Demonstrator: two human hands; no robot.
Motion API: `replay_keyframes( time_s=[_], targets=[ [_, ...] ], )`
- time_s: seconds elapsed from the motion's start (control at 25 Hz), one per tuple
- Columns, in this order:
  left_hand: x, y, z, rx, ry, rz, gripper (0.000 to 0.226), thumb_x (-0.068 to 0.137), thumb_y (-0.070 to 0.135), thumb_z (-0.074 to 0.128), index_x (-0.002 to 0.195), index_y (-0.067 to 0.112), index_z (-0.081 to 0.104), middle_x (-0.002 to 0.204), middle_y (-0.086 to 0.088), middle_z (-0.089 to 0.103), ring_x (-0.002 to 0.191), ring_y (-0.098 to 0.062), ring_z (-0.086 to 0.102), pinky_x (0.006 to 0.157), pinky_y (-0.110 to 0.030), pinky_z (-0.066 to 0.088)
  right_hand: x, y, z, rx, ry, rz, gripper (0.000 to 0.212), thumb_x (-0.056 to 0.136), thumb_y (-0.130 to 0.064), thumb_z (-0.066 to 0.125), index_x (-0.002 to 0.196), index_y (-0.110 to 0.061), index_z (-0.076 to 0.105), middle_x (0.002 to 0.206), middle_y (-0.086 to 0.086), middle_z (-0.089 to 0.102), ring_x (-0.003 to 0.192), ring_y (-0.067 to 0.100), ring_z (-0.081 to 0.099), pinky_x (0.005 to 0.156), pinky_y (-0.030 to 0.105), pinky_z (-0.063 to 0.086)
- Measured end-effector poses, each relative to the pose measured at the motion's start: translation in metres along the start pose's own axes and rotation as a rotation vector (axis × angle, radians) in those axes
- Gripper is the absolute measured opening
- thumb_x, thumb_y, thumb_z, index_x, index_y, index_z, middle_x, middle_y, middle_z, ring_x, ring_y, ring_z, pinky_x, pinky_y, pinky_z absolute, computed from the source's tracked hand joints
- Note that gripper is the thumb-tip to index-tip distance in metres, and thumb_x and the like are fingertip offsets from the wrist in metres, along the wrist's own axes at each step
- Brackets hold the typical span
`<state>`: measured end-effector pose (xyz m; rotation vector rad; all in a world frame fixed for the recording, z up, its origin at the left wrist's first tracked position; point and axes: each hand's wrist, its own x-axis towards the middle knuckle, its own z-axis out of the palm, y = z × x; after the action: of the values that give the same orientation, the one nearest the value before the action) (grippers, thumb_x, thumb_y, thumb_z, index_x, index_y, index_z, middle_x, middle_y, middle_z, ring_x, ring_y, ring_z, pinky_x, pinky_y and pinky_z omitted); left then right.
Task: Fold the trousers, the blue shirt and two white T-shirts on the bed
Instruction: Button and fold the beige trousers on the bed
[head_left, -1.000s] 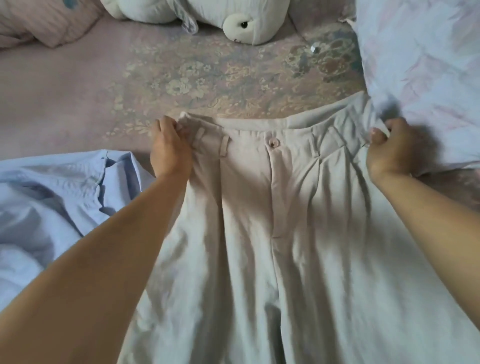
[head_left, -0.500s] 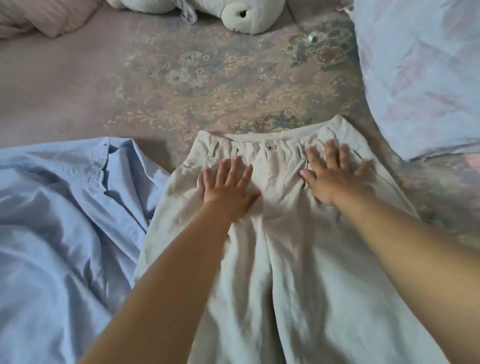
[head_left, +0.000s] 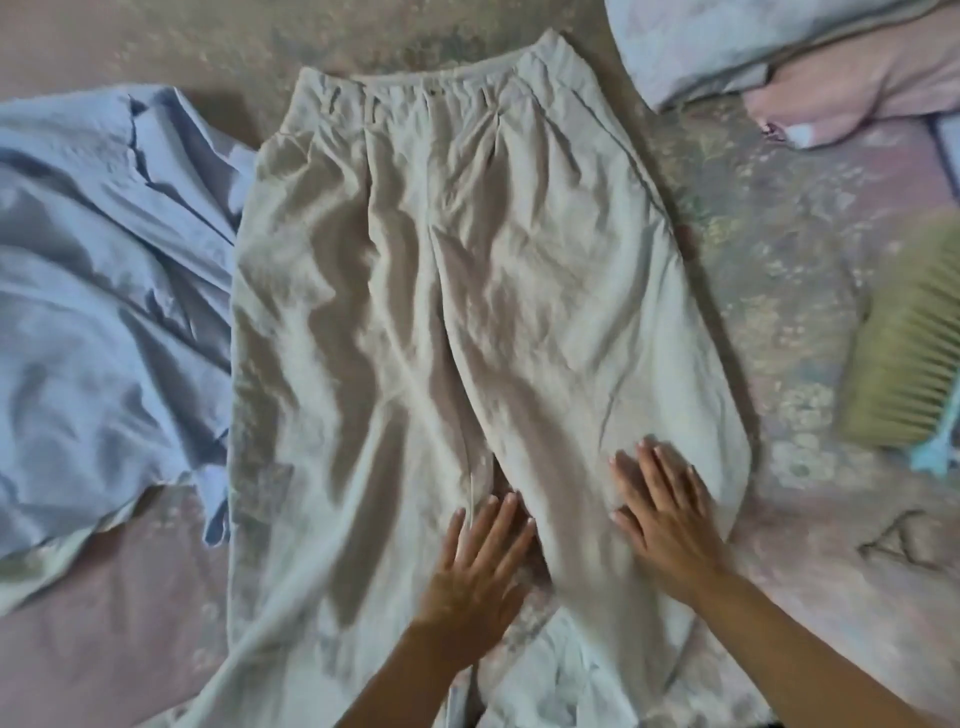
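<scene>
Covering the whole view, the bed (head_left: 779, 291) has a faded floral sheet. On it, the trousers (head_left: 467, 291) lie flat in the middle, front up, waistband at the far end, legs running toward the person, cloth creased. Just left of them, touching their edge, the shirt (head_left: 104, 312) lies crumpled. At the far right corner sits a pillow (head_left: 727, 47), with a brush (head_left: 904, 364) near the right edge, well apart from the trousers. Both hands rest flat on the trouser legs, fingers straight and spread, gripping nothing: the left hand (head_left: 475, 582) by the inner seam, the right hand (head_left: 670, 525) on the right leg.
</scene>
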<state>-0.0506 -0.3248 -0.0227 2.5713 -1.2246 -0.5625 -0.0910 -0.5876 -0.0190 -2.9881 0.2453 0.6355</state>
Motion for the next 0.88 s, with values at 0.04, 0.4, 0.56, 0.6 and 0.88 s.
replay_keyframes(
  time_s=[0.04, 0.4, 0.56, 0.6, 0.88],
  targets=[
    [-0.005, 0.017, 0.007, -0.019, -0.006, 0.009, 0.062, 0.087, 0.044, 0.043, 0.142, 0.016, 0.039, 0.150, -0.013, 0.033, 0.139, -0.029, 0.029, 0.107, -0.049, 0.024, -0.017, 0.005, 0.003, 0.019, -0.010, -0.004, 0.056, 0.098, -0.051, 0.012, 0.140, -0.021, 0.034, 0.146, 0.017, 0.039, 0.134, 0.032, 0.033, 0.104, 0.049, 0.029],
    [-0.031, 0.120, 0.015, -0.267, -0.111, -0.321, 0.073, 0.089, 0.061, 0.027, 0.133, 0.005, 0.044, 0.129, -0.012, 0.058, 0.115, -0.026, 0.059, 0.091, -0.040, 0.049, -0.096, -0.011, 0.005, 0.880, 0.122, 0.721, 0.072, 0.092, -0.028, 0.057, 0.149, -0.005, 0.018, 0.153, 0.018, 0.019, 0.141, 0.031, 0.018, 0.113, 0.040, 0.020],
    [-0.070, 0.131, 0.039, -0.228, -0.178, -0.275, 0.093, 0.078, 0.070, 0.031, 0.144, 0.004, 0.027, 0.150, -0.008, 0.034, 0.136, -0.023, 0.036, 0.108, -0.043, 0.036, -0.130, -0.036, 0.021, 1.159, 0.122, 0.772, 0.042, 0.092, -0.023, 0.058, 0.128, -0.007, 0.045, 0.121, 0.009, 0.055, 0.115, 0.026, 0.053, 0.090, 0.034, 0.044],
    [-0.079, 0.130, 0.046, -0.195, -0.199, -0.230, 0.093, 0.076, 0.067, 0.034, 0.146, 0.005, 0.026, 0.153, -0.006, 0.026, 0.140, -0.022, 0.028, 0.111, -0.043, 0.032, -0.136, -0.043, 0.024, 1.162, 0.085, 0.773, 0.026, 0.091, -0.021, 0.058, 0.113, -0.007, 0.052, 0.105, 0.007, 0.059, 0.101, 0.025, 0.058, 0.080, 0.032, 0.045],
    [-0.080, 0.156, 0.008, -1.501, 0.038, -0.908, 0.024, 0.095, 0.026, 0.052, 0.099, 0.005, 0.065, 0.086, -0.017, 0.071, 0.076, -0.027, 0.066, 0.069, -0.042, 0.053, -0.147, -0.041, 0.007, 1.688, 0.174, 0.843, 0.029, 0.088, -0.049, 0.056, 0.098, -0.023, 0.067, 0.092, -0.004, 0.067, 0.078, 0.008, 0.062, 0.071, 0.024, 0.049]
  ],
)
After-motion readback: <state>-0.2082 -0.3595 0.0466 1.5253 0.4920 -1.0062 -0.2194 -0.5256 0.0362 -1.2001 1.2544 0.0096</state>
